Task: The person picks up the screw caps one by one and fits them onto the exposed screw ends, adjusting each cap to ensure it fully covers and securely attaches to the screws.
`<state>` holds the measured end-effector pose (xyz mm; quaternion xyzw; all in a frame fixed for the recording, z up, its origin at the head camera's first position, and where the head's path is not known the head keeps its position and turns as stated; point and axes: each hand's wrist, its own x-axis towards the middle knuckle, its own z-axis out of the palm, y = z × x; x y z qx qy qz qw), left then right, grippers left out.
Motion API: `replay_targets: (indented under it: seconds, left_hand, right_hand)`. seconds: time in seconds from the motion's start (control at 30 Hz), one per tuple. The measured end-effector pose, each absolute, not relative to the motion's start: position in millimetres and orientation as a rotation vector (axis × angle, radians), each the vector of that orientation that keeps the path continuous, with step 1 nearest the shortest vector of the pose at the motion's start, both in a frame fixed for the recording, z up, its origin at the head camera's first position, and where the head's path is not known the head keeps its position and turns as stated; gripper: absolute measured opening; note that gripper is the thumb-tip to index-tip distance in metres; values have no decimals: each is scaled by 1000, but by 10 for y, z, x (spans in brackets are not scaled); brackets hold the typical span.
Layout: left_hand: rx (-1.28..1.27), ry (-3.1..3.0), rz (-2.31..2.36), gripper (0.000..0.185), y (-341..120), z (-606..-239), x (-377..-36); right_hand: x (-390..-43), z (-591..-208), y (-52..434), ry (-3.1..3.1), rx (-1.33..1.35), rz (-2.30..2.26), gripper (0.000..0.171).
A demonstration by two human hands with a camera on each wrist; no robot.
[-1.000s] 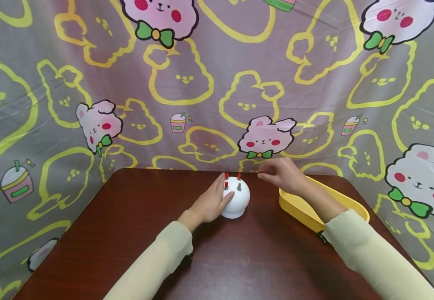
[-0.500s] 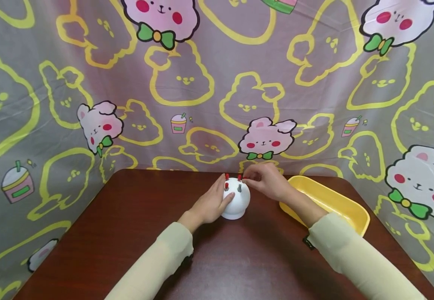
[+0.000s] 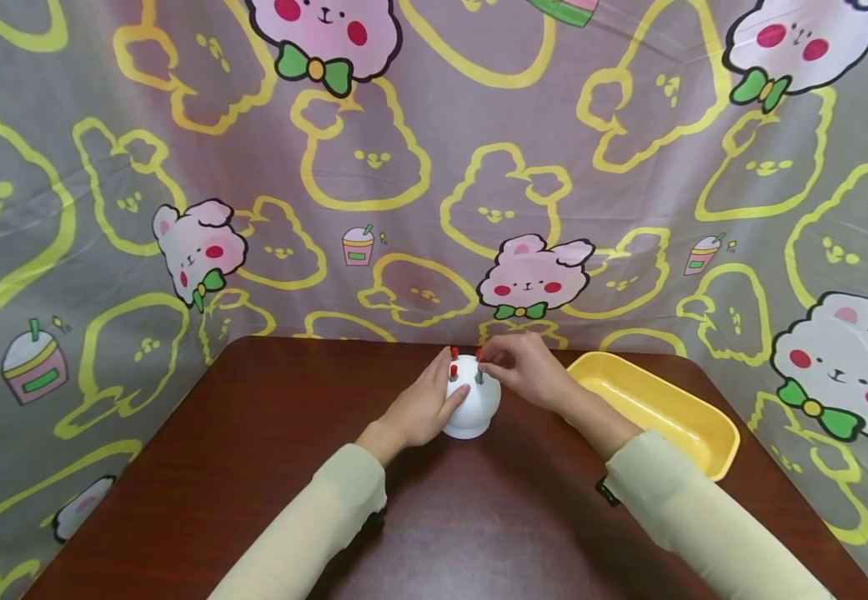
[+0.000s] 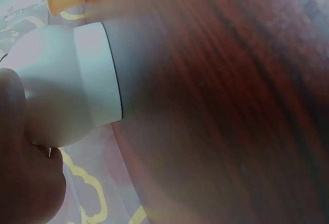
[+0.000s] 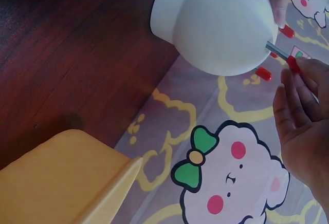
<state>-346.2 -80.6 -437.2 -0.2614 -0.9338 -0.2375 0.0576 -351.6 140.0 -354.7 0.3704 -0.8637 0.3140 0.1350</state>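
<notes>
A white ball-shaped stand (image 3: 474,408) on a round base sits on the table, with short grey metal posts on its upper part. Red caps (image 3: 454,371) cover several of the posts. My left hand (image 3: 422,404) holds the ball from the left, thumb on its front and fingers along its side. At the upper right of the ball, my right hand (image 3: 525,367) pinches a small red cap (image 5: 294,64) between thumb and fingertips. In the right wrist view this cap is at the outer end of a grey post (image 5: 277,50); how far it is seated cannot be told.
A yellow tray (image 3: 730,442) stands on the dark wooden table (image 3: 253,467), right of the ball and near the right forearm. Patterned cloth (image 3: 418,167) hangs behind and along both sides of the table.
My right hand has come left from above the tray's far end to the ball, bringing the red cap to the bare post. The left hand has stayed on the ball.
</notes>
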Motion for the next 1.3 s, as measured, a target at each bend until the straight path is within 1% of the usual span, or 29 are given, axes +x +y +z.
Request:
replay_targets:
  seconds: [0.2,0.43,0.87,1.3]
  left_hand:
    - [-771,-2856,-710,84,-802,-4377,-3471]
    - [-829,-2799,-703,79,-789,-4393,-3477]
    - [-816,-2802,-706,80,-777,-4386,-3480]
    - [-824,-2797,-695,80,-799,-4410,-3510]
  right_hand:
    - [-3523,-3593,1393,-2530,1089,855,14]
    - [-3522,-3638,1397,-2562,1116,788,11]
    - [-3473,-3586,1485,-2579,1169,783,20]
    - [-3425,-3596,1635,-2580,1094,733,10]
